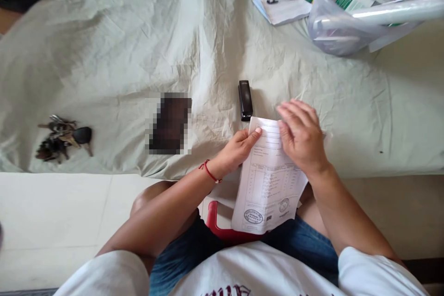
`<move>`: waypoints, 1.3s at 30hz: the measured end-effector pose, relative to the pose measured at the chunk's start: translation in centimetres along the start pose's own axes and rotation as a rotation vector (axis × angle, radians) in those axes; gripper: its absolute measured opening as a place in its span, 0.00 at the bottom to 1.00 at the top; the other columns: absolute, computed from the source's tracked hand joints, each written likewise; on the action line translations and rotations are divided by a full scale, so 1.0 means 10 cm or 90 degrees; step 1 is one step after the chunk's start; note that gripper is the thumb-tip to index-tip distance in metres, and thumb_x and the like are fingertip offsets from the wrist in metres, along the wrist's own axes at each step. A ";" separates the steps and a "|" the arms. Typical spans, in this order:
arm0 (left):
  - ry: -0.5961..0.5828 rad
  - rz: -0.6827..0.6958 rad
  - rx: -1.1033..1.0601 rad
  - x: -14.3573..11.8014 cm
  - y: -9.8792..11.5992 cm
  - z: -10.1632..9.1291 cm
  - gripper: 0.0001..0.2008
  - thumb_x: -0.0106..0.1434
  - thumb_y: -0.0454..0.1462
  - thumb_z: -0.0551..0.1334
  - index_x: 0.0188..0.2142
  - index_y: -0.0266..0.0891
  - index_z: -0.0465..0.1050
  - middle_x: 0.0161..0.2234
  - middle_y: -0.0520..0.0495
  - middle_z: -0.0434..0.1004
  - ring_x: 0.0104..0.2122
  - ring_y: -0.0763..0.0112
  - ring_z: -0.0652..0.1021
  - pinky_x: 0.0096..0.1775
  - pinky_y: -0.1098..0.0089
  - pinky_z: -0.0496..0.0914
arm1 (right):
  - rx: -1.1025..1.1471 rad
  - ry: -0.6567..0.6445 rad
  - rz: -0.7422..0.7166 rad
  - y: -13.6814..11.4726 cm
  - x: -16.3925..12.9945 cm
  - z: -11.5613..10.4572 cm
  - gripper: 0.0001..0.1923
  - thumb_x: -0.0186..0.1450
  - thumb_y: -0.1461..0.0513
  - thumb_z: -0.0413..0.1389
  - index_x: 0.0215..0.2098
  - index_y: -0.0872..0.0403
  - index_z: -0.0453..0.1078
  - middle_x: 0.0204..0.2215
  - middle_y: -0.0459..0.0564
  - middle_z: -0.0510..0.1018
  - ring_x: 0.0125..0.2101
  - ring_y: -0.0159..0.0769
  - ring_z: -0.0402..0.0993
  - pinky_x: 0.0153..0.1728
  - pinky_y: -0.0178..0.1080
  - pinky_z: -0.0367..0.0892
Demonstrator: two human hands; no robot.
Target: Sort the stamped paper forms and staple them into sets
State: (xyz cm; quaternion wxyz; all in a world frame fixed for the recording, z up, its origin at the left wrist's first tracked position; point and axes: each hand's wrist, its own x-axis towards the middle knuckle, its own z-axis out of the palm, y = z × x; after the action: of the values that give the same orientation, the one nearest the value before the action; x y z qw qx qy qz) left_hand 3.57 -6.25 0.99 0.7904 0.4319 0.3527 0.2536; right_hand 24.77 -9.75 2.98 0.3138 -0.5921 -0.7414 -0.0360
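A printed paper sheet (267, 185) with a table and round stamps hangs over the front edge of the cloth-covered surface (138, 55), its lower part above my lap. My left hand (236, 150) pinches the sheet's top left corner between thumb and fingers. My right hand (300, 136) lies flat over the sheet's top right part, fingers together and pointing left. A black stapler (245, 100) lies on the cloth just beyond the sheet's top edge, apart from both hands.
A bunch of keys (62, 138) lies at the left. A dark pixelated object (170, 123) sits left of the stapler. At the back right are papers with a pen (282, 5) and a clear plastic bin (350, 14). A red stool (222, 229) is under me.
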 end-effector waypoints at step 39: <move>0.311 -0.004 0.538 0.22 0.47 -0.34 0.27 0.69 0.28 0.61 0.18 0.44 0.50 0.21 0.56 0.48 0.27 0.69 0.54 0.35 0.62 0.53 | 0.137 -0.443 0.237 0.05 0.71 0.33 0.17 0.76 0.57 0.55 0.27 0.49 0.66 0.24 0.45 0.71 0.30 0.37 0.66 0.37 0.43 0.57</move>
State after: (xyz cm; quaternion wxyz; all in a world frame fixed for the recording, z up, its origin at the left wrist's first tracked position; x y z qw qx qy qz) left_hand 1.82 -0.60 3.00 0.4406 0.6418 0.6013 0.1798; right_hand 23.13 -2.09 3.78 0.1059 -0.6568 -0.6830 0.3016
